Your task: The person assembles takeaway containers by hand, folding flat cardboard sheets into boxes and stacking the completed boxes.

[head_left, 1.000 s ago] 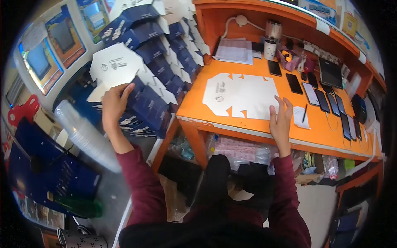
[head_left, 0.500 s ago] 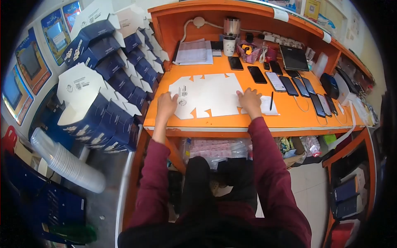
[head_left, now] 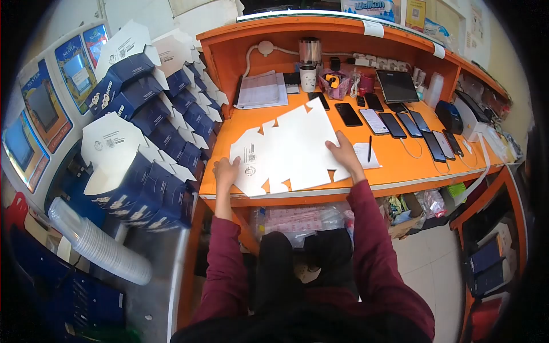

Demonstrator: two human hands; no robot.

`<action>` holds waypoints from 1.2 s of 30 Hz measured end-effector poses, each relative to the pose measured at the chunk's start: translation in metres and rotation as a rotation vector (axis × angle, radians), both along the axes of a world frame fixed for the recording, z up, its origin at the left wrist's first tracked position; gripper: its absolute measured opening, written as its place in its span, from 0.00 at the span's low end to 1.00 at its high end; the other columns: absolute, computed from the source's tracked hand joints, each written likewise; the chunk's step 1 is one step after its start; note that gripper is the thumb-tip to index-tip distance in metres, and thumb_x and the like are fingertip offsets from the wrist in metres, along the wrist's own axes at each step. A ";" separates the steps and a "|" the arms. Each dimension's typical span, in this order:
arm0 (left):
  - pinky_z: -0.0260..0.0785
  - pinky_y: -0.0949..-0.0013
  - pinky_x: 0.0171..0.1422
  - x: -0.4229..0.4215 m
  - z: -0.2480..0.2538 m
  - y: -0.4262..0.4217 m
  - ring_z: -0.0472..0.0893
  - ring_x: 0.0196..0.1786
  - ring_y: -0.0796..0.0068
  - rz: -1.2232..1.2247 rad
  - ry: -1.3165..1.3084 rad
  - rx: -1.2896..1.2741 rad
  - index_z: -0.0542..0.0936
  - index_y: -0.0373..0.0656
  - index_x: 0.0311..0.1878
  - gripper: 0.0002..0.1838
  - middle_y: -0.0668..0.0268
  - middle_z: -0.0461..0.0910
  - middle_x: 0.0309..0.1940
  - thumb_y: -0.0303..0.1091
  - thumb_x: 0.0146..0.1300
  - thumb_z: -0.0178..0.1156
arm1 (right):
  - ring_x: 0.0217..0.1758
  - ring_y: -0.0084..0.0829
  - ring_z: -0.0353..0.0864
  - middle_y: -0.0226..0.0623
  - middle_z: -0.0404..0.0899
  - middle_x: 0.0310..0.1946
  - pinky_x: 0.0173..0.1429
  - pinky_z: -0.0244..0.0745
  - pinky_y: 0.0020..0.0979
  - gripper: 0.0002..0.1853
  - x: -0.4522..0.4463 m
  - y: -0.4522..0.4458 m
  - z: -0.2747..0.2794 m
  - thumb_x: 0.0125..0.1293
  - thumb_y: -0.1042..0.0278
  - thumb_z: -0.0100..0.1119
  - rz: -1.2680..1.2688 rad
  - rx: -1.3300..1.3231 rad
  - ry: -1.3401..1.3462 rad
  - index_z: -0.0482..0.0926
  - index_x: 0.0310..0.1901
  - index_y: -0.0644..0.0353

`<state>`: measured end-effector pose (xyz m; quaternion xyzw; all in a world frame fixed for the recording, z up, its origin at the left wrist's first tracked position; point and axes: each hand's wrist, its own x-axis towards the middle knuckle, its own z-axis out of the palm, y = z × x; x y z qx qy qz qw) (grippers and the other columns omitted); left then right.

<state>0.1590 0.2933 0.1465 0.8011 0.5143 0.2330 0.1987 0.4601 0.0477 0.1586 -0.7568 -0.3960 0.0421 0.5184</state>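
A flat white card (head_left: 286,151) is held by two sides over the orange desk (head_left: 235,127)
The person's left hand (head_left: 226,173) pinches its edge near nine o'clock, and the right hand (head_left: 344,154) grips it at three; farther out are paper (head_left: 362,156) at three, a cup (head_left: 307,80) near twelve and blue boxes (head_left: 150,184) at nine

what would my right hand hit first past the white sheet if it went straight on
Probably the black phone just left of the pale-screened phone; your right hand points roughly that way, though its exact line and depth are unclear.
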 end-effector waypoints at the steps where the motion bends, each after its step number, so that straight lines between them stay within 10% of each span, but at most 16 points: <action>1: 0.74 0.50 0.61 -0.002 0.000 0.002 0.82 0.55 0.46 0.007 -0.008 -0.021 0.82 0.25 0.50 0.32 0.38 0.83 0.49 0.54 0.67 0.66 | 0.62 0.41 0.81 0.52 0.80 0.59 0.66 0.72 0.39 0.22 -0.015 -0.014 0.007 0.70 0.65 0.64 0.047 0.128 0.017 0.74 0.59 0.70; 8: 0.75 0.67 0.60 -0.023 0.043 -0.023 0.83 0.55 0.68 -0.468 -1.009 -0.425 0.73 0.27 0.66 0.24 0.56 0.83 0.58 0.38 0.79 0.59 | 0.60 0.24 0.74 0.36 0.78 0.53 0.66 0.68 0.28 0.18 -0.049 -0.071 0.037 0.75 0.68 0.61 0.353 0.493 0.233 0.72 0.61 0.65; 20: 0.67 0.68 0.67 -0.090 0.073 -0.152 0.79 0.59 0.71 -0.525 -1.159 0.097 0.71 0.29 0.67 0.26 0.58 0.81 0.59 0.38 0.75 0.63 | 0.46 0.29 0.84 0.44 0.85 0.46 0.47 0.80 0.29 0.22 -0.094 -0.128 0.061 0.72 0.60 0.68 0.151 0.403 0.315 0.79 0.55 0.72; 26: 0.73 0.68 0.57 -0.118 0.054 -0.215 0.81 0.49 0.74 -0.659 -1.184 0.069 0.78 0.28 0.56 0.23 0.61 0.83 0.51 0.37 0.67 0.71 | 0.52 0.30 0.81 0.45 0.84 0.50 0.56 0.75 0.31 0.18 -0.126 -0.100 0.045 0.77 0.64 0.60 -0.197 0.677 -0.041 0.77 0.55 0.75; 32: 0.73 0.68 0.59 -0.124 0.038 -0.256 0.82 0.50 0.74 -0.697 -1.280 -0.271 0.80 0.30 0.56 0.25 0.62 0.84 0.50 0.37 0.62 0.76 | 0.59 0.34 0.78 0.43 0.79 0.58 0.66 0.71 0.37 0.24 -0.144 -0.098 0.037 0.78 0.61 0.55 0.077 0.848 0.258 0.70 0.66 0.70; 34: 0.71 0.67 0.63 -0.128 0.027 -0.250 0.81 0.55 0.72 -0.761 -1.319 -0.311 0.78 0.30 0.60 0.27 0.60 0.82 0.55 0.36 0.64 0.75 | 0.62 0.38 0.77 0.45 0.77 0.60 0.69 0.68 0.38 0.29 -0.089 -0.088 0.001 0.77 0.56 0.51 -0.049 0.839 -0.750 0.66 0.70 0.70; 36: 0.69 0.66 0.66 -0.129 0.022 -0.249 0.79 0.60 0.72 -0.793 -1.352 -0.366 0.76 0.30 0.64 0.29 0.59 0.81 0.59 0.35 0.66 0.73 | 0.64 0.41 0.75 0.49 0.75 0.62 0.71 0.66 0.38 0.33 -0.087 -0.087 -0.002 0.76 0.53 0.50 -0.056 0.801 -0.785 0.63 0.71 0.72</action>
